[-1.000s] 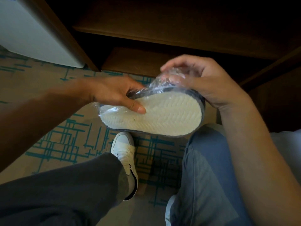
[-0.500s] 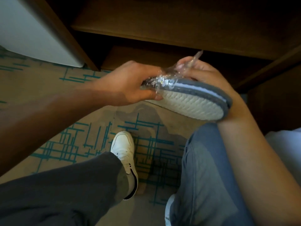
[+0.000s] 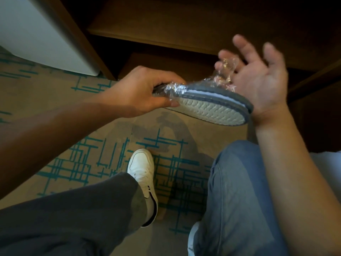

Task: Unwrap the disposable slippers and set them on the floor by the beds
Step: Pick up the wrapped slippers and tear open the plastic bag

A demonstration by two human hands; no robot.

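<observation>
1. patterned carpet (image 3: 55, 108) below, dark wooden shelves (image 3: 166, 24) behind; no beds in view.
2. unwrapping looks about half done: the wrap (image 3: 224, 74) is bunched at one end of the slippers (image 3: 212, 108), soles mostly bare; nothing is set on the floor yet.
3. left hand (image 3: 140, 91) is clenched on the wrapped end, holding the slippers in the air.
4. right hand (image 3: 258, 76) is spread and released, palm touching the far end, loose wrap against its fingers.
</observation>
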